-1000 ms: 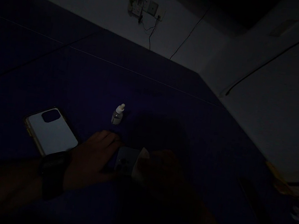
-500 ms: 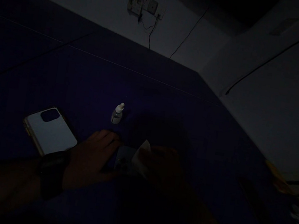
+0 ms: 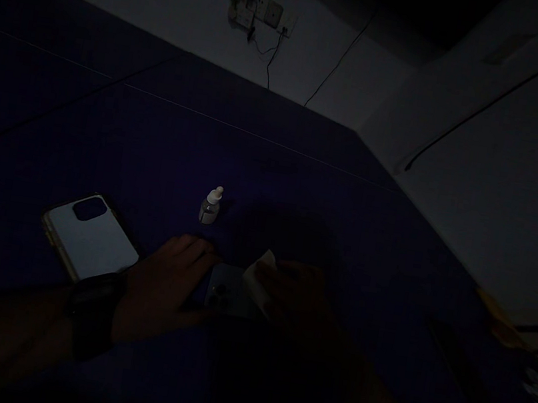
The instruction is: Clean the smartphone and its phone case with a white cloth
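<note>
A dark smartphone (image 3: pixel 230 287) lies back up on the dark blue surface, its camera lenses toward the left end. My left hand (image 3: pixel 163 283), with a dark watch on the wrist, grips that end, fingers at the far corner and thumb along the near edge. Pinched in my right hand (image 3: pixel 298 293) is a white wipe (image 3: pixel 258 277), pressed to the phone's back; whether it is cloth or paper I cannot tell. Deep shadow hides much of the right hand and the phone's right end. Just beyond the left fingers a small dropper bottle (image 3: pixel 210 206) with a white cap stands upright.
A phone case (image 3: pixel 96 240) with a pale back and camera cutout lies left, beside my wrist. On the far wall is a socket panel (image 3: pixel 262 10) with plugs and cables. A dark long object (image 3: pixel 465 376) and a yellowish item (image 3: pixel 501 320) lie at right.
My right hand and the wipe have slid slightly rightward along the phone, so more of its back shows beside the lenses. My left hand has stayed in place.
</note>
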### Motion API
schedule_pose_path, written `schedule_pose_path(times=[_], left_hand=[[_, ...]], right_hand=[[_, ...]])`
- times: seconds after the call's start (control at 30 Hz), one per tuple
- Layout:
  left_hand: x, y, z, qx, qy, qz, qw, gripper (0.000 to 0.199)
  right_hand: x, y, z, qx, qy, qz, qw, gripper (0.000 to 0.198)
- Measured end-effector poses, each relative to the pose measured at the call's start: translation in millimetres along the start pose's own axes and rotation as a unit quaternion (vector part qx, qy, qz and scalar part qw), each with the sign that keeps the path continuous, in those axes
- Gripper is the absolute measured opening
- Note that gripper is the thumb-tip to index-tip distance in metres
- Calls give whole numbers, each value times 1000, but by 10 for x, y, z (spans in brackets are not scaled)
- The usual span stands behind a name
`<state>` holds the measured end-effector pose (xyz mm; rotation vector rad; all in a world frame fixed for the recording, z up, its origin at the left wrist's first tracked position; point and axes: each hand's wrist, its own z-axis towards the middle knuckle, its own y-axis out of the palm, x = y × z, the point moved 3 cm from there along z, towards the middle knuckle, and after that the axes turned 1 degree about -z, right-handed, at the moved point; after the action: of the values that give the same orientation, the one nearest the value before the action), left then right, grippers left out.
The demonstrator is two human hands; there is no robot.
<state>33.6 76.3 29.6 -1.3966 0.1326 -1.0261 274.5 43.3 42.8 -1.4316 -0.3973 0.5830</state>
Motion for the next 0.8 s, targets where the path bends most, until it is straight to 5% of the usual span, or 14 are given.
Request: schedule_pose_path(times=[0.23,0.37,0.53,0.8], left_hand=[[-1,-6,4,-8,-4,9,1000,46],[-7,1,-3,-6,-5,7,1000,44],[-15,29,-13,3,0,16,1000,44],[10,5,3,-13,-11,21,1000,46]], right_hand=[[-119,11,-63,-30,-134,66,988,39],[96,-50,-155,39,-131,19,990,30],[339,-86,-318,45,-148,-32,987,28],[-72,-29,-154,-68,-143,17,987,63]])
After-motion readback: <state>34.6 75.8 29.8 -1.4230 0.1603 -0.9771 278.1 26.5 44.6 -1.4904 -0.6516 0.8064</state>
